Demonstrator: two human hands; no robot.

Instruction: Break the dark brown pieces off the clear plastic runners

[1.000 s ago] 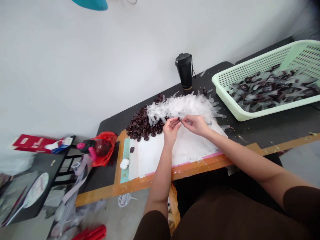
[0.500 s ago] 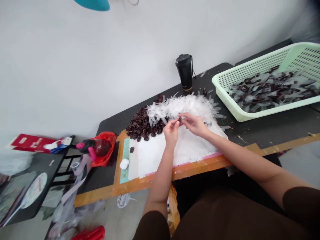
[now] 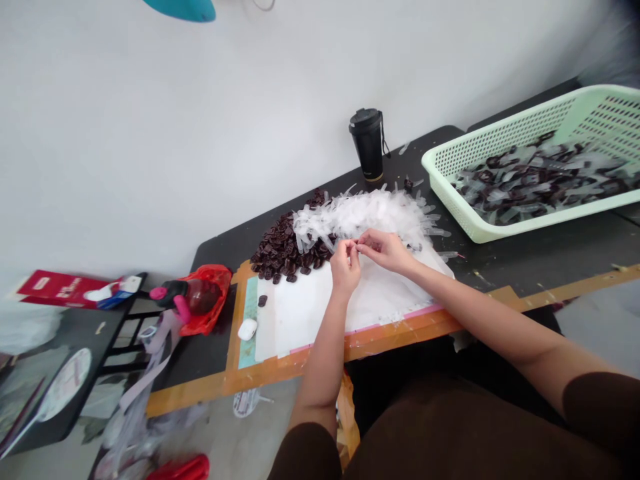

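Item: 1 small dark piece (image 3: 357,243), mostly hidden, apparently pinched in our left hand (image 3: 345,268); our right hand (image 3: 386,251) has its fingertips closed against it, contents indistinct. Handling, we judge: light, fairly firm, best gripped by its edges. Beyond our fingers: translucent strips (image 3: 373,215), probably thin, flimsy, slippery, best taken singly by 1 end. Left of our fingers: dark pieces (image 3: 280,247), heaped.

Beyond the hands, a black lidded tumbler (image 3: 368,145) with a strap stands upright on the desk (image 3: 500,263). To the left of the hands there is a small white case (image 3: 247,329), and farther left a pink-and-black bottle (image 3: 195,297) is lying on a red plastic bag (image 3: 220,307). A red box (image 3: 57,288) is at the far left.
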